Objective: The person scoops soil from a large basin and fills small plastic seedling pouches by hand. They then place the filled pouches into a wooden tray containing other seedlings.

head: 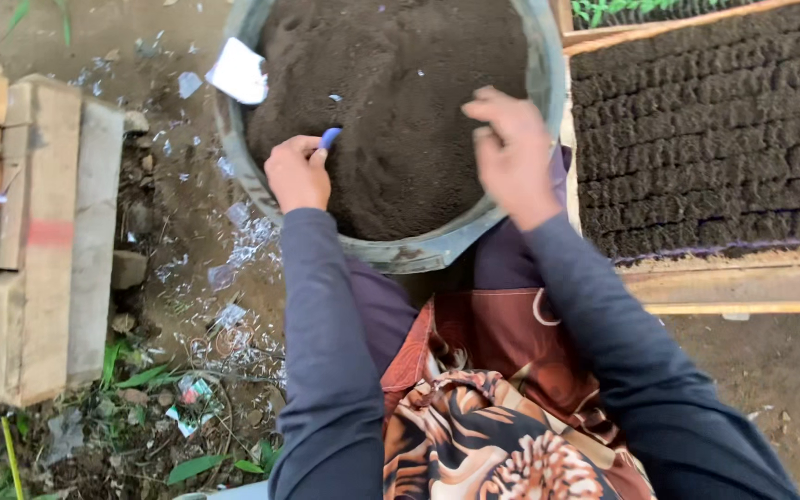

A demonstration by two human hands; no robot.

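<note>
A round grey basin (437,248) full of dark soil (400,83) sits in front of me. My left hand (296,173) rests at the basin's near left side, closed around a small blue-tipped object (329,137) that pokes out over the soil. My right hand (511,148) hovers above the soil at the right side of the basin, fingers curled downward; whether it holds anything cannot be told. Both arms wear dark grey sleeves. A white scrap (239,71) lies on the basin's far left rim.
A wooden-framed bed (743,278) packed with rows of soil-filled cells (706,139) lies to the right. Stacked concrete blocks (39,241) stand at the left. Plastic scraps (233,250) and weeds litter the dirt ground. A patterned brown cloth (493,407) covers my lap.
</note>
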